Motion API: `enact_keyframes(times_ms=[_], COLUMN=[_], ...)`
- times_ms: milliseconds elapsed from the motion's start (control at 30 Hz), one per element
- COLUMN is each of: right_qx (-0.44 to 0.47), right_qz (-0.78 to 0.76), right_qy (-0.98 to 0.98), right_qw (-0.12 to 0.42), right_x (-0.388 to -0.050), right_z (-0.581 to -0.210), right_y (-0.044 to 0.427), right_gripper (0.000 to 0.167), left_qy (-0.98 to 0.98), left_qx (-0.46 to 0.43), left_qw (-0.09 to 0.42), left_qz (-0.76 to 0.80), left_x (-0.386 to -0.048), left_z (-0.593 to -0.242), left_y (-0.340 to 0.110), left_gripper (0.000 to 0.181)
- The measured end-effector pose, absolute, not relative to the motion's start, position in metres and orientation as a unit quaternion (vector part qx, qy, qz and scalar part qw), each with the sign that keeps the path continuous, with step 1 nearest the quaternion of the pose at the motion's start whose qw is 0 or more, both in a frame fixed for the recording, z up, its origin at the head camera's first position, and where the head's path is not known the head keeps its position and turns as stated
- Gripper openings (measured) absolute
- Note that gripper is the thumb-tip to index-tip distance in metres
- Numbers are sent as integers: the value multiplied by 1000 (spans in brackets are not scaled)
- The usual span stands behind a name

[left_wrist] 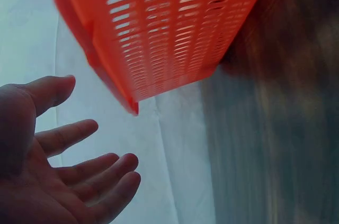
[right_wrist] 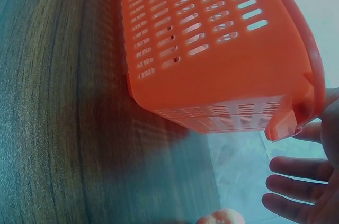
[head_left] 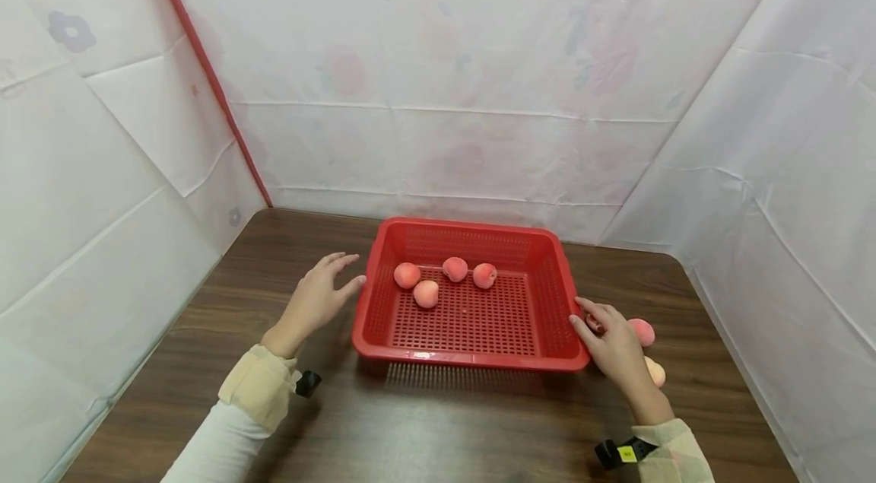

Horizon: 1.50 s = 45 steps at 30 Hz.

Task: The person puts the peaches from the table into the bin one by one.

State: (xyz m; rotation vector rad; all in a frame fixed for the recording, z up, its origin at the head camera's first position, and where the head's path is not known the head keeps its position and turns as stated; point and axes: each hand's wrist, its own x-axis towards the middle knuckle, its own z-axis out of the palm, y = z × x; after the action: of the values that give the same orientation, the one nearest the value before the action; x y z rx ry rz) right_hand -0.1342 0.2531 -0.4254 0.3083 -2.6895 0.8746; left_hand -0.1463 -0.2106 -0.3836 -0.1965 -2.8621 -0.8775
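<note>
A red perforated plastic basket (head_left: 472, 361) stands on the table with several peaches inside; one peach (head_left: 426, 293) lies in its left half. Just outside the left rim is my left hand (head_left: 318, 297), its fingers spread and apart from the basket in the left wrist view. My right hand (head_left: 614, 342) is at the right rim, thumb and forefinger close against it. Whether they touch the rim is hard to tell. The other fingers of the right hand (right_wrist: 312, 181) stretch out loosely, gripping nothing. Beside this hand lie a pink peach (head_left: 642, 331) and a paler peach (head_left: 655, 371).
The brown wood-grain table (head_left: 411, 430) extends in front of the basket and to both sides. White patterned sheets (head_left: 438, 87) hang behind and on both sides. A reddish thing (head_left: 594, 323), partly hidden, lies under the right hand.
</note>
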Motion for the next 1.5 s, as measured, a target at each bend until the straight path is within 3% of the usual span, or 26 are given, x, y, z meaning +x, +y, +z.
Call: enact_keyframes(times_ms=[467,733,1067,1500], right_qx=[118,116,175,154], right_qz=[291,291,277,213], right_qy=[-945,-945,-944,-965], right_qw=[91,92,42,2], right_x=[-137,-137,-155,-165], right_z=[-417,-416,-392,-399], right_y=[252,256,280,305], right_gripper=[38,37,32,41], left_qy=[-940,-934,-930,-930], left_qx=[-72,-83,-75,-65], left_qw=[76,83,93,92], left_qz=[-326,-338,-348,-349], left_x=[-138,-138,-144,-139], left_z=[-403,-406,-407,-410], left_y=[-202,-196,-191,-196], left_gripper=[45,44,44,44])
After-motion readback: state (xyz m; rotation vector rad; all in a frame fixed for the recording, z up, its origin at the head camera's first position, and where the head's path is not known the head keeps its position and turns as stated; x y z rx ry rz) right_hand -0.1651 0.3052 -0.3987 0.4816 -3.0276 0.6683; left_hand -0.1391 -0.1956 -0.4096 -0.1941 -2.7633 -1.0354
